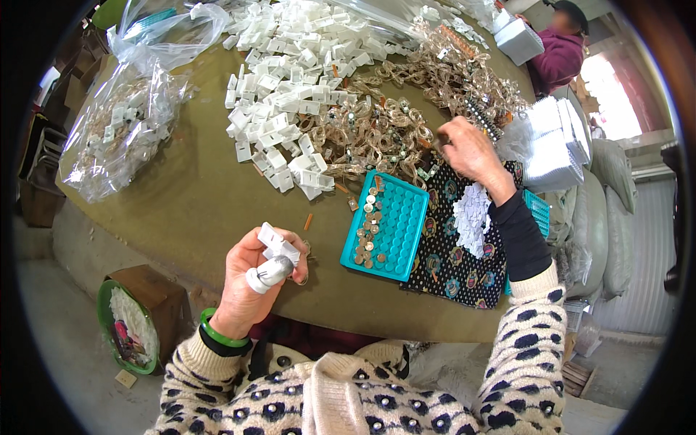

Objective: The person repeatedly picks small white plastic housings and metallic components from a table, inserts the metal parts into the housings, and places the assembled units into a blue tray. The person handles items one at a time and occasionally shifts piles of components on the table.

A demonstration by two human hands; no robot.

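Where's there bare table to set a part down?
Largest: table between the clear bag and white parts. Smaller: near-edge strip before the teal tray, right of the left hand. Crowded: the far side, under white parts and looped coils; the patterned cloth bears paper slips.

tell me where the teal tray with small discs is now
In the head view, the teal tray lies on the table just right of the middle, right of the left hand and next to the dark patterned cloth.
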